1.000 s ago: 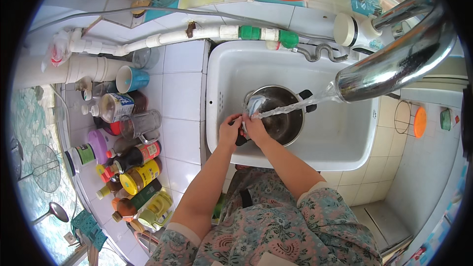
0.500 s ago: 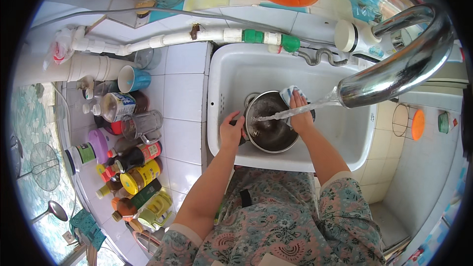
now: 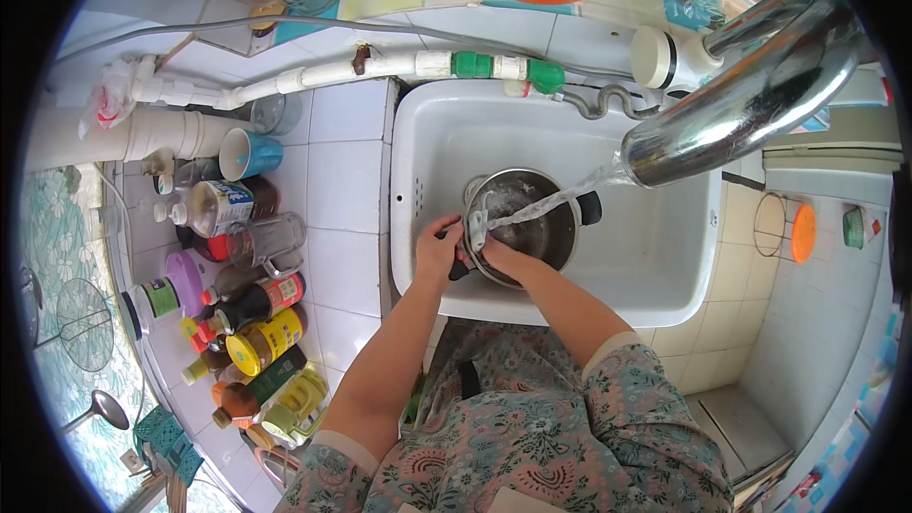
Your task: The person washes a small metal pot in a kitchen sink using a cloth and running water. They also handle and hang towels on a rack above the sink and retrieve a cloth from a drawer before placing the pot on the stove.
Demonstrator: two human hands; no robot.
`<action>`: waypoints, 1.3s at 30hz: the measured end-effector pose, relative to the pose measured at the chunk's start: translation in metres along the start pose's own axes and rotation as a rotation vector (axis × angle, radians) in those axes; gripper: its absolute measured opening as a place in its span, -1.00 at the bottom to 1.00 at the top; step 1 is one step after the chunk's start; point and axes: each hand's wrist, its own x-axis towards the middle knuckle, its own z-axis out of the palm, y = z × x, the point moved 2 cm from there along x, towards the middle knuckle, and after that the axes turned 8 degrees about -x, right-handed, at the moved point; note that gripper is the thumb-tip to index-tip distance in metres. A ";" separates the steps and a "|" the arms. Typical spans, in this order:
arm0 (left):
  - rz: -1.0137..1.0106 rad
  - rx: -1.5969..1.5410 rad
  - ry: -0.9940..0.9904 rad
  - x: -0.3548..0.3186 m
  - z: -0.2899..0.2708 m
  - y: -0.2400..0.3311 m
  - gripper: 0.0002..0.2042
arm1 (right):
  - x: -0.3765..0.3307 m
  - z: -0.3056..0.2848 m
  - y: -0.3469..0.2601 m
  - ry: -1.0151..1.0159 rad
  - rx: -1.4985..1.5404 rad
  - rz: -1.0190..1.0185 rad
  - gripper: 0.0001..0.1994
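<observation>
Water [image 3: 560,201] runs from a chrome faucet [image 3: 731,100] into the metal pot [image 3: 551,245], which sits in the left part of the white sink [image 3: 655,271] — its near-left black handle [image 3: 460,270] clamped in the left hand [image 3: 439,249]. The right hand [image 3: 496,255] reaches over the pot's rim with a pale cloth [image 3: 479,224] at the left inner wall, just beside the stream's end — its fingertips are hard to make out, so I cannot tell how tightly they close on it. Another black handle [image 3: 590,208] juts from the opposite rim, apart from both hands.
</observation>
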 end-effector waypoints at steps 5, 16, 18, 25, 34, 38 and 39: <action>-0.019 0.045 -0.025 -0.013 0.005 0.006 -0.74 | 0.041 0.000 0.021 0.291 -0.804 -0.127 -0.47; -0.011 0.077 -0.081 -0.008 0.014 0.012 -0.74 | 0.011 -0.076 0.083 0.398 -1.568 -0.146 -0.43; 0.025 0.064 -0.050 -0.007 0.010 0.008 -0.73 | 0.005 -0.061 0.080 0.176 -1.355 -0.058 -0.39; 0.098 0.032 0.133 0.012 -0.021 -0.027 -0.69 | -0.006 0.001 0.042 -0.004 -0.417 -0.154 -0.40; 0.699 0.893 0.172 -0.015 -0.011 -0.030 -0.42 | -0.024 -0.045 0.051 -0.268 -0.076 -0.098 -0.54; 0.923 1.394 -0.366 -0.048 0.028 -0.029 -0.40 | -0.070 -0.089 0.058 -0.156 0.495 0.003 -0.52; 0.902 1.396 -0.567 -0.047 0.035 -0.036 -0.41 | -0.080 -0.095 0.062 -0.176 0.722 0.028 -0.50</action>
